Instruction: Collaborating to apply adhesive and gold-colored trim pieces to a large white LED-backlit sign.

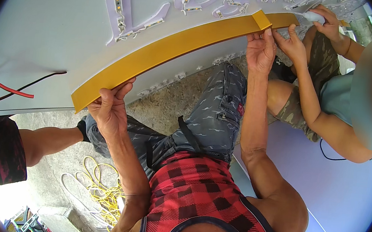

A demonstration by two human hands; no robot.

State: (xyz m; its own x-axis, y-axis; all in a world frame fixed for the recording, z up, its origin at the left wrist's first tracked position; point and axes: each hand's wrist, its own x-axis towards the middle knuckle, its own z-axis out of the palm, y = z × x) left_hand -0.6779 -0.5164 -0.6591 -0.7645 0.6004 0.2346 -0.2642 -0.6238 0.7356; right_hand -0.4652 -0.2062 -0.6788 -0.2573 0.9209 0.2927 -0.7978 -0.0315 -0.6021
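Note:
A long gold-coloured strip [175, 47], gently curved, stands on edge against a pale panel [38, 50]. My left hand [110, 108] pinches its lower edge near the left end, thumb in front and fingers partly hidden. Toward the right end, my right hand [261, 53] grips the same edge with thumb and fingers, just under a short gold piece [262, 20] that juts out there. Beside it, a co-worker's hand [293, 48] touches the strip's right end. The co-worker's other hand [329, 22] holds a white squeeze bottle [314, 17] with a thin nozzle pointed at the strip.
Raised letter shapes [118, 4] with small LED modules and wires line the panel. Red and black cables [7, 88] lie at its left. A yellow cord [101, 188] is coiled on the concrete floor [54, 161]. Another person's leg [51, 145] is at the left.

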